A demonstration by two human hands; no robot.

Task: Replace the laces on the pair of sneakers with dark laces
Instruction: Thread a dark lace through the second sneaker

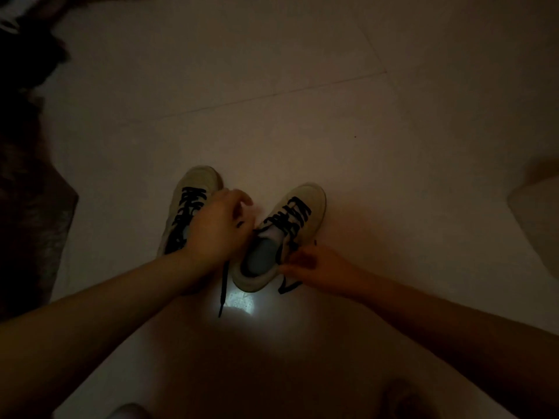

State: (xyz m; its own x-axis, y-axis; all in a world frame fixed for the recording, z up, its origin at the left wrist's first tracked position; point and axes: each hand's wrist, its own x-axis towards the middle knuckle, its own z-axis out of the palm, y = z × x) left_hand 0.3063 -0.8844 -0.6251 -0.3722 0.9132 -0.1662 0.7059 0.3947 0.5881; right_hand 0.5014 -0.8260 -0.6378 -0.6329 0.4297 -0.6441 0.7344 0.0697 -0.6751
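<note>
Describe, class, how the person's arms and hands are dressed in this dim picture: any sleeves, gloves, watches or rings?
Both forearms are bare, with no sleeves in view. The left hand and right hand wear no gloves. No watch, bracelet or ring shows, though the dim light could hide small items.

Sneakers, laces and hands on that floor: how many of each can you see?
Sneakers: 2, left sneaker and right sneaker
Dark laces: 2, left lace and right lace
Hands: 2, left hand and right hand
Total: 6
</note>
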